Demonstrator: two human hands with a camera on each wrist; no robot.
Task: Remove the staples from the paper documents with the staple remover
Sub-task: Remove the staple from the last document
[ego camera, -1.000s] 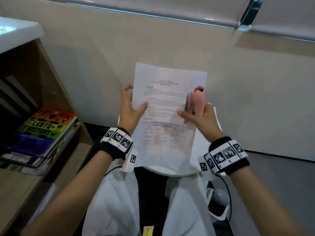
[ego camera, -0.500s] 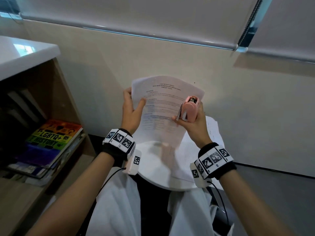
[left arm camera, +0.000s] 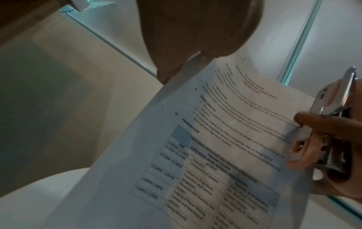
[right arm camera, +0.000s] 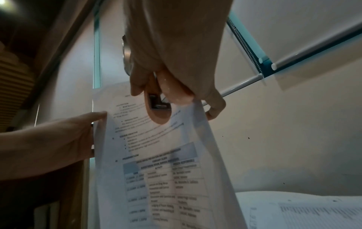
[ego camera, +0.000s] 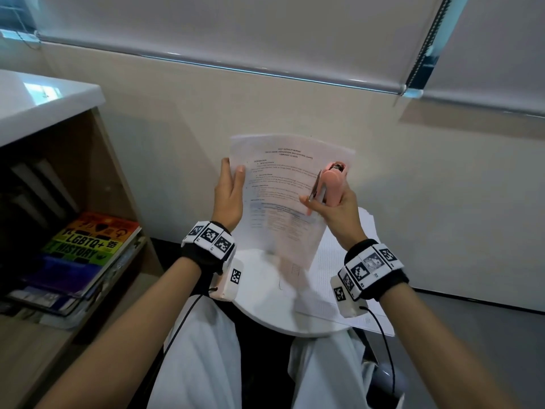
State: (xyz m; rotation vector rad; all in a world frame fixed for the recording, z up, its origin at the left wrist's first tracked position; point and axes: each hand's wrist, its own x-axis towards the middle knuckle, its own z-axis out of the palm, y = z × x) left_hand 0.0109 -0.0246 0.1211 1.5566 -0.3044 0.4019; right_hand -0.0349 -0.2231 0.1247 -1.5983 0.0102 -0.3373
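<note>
A printed paper document (ego camera: 283,199) is held upright in front of the wall. My left hand (ego camera: 233,178) grips its left edge, thumb on the front, fingers behind. My right hand (ego camera: 312,202) holds a pink staple remover (ego camera: 331,184) at the sheet's right edge, and its thumb presses on the paper there. In the left wrist view the document (left arm camera: 215,147) fills the middle, with the remover (left arm camera: 333,111) at the right edge. In the right wrist view the pink remover (right arm camera: 158,111) lies against the page (right arm camera: 156,162). No staple is visible.
A small round white table (ego camera: 265,308) stands below the hands, with more printed sheets (ego camera: 339,293) on its right side. A wooden shelf with stacked books (ego camera: 88,246) stands at the left under a white top (ego camera: 38,98). A beige wall and blinds are behind.
The sheet's upper part has bowed backward and the remover now points more upright. Both hands have kept their hold. The head view has tilted up, showing more blind.
</note>
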